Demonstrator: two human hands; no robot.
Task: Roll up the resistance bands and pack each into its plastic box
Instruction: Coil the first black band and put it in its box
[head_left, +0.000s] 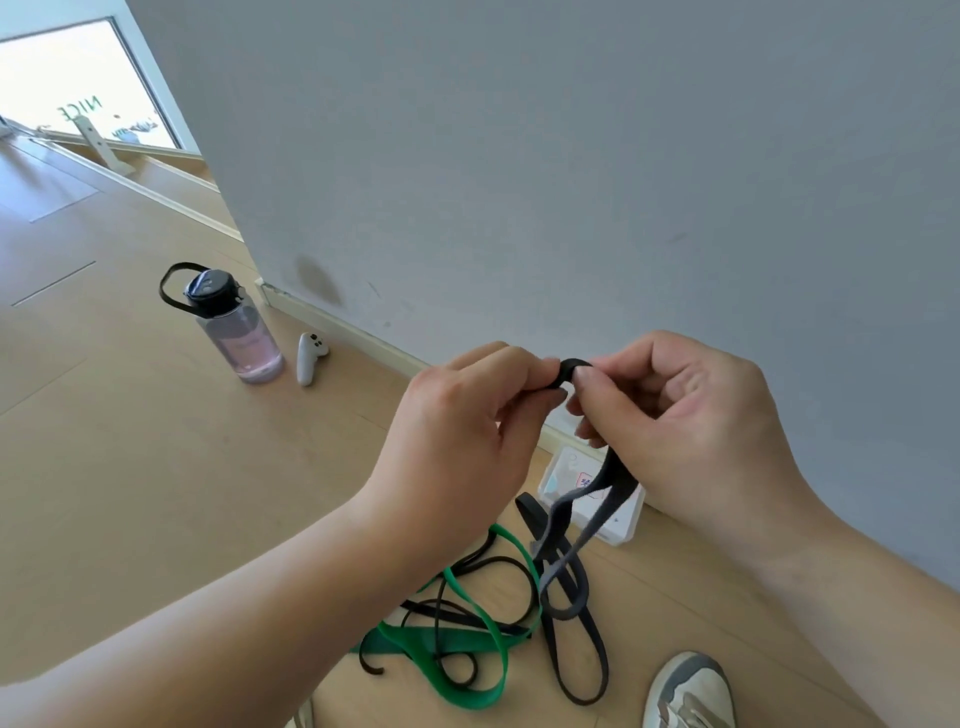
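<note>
My left hand (457, 431) and my right hand (691, 415) are raised in front of the wall, both pinching the curled end of a dark grey resistance band (571, 540). Its small roll sits between my fingertips, and the rest hangs down to the floor. On the floor below lie a green band (488, 654) and a thin black band (457, 613), tangled together. A white plastic box (592, 499) stands by the skirting, partly hidden behind the hanging band.
A clear water bottle (234, 327) with a black lid stands on the wooden floor at the left, with a white controller (310, 357) beside it. The grey wall (571, 182) rises straight ahead. A shoe (688, 693) shows at the bottom right.
</note>
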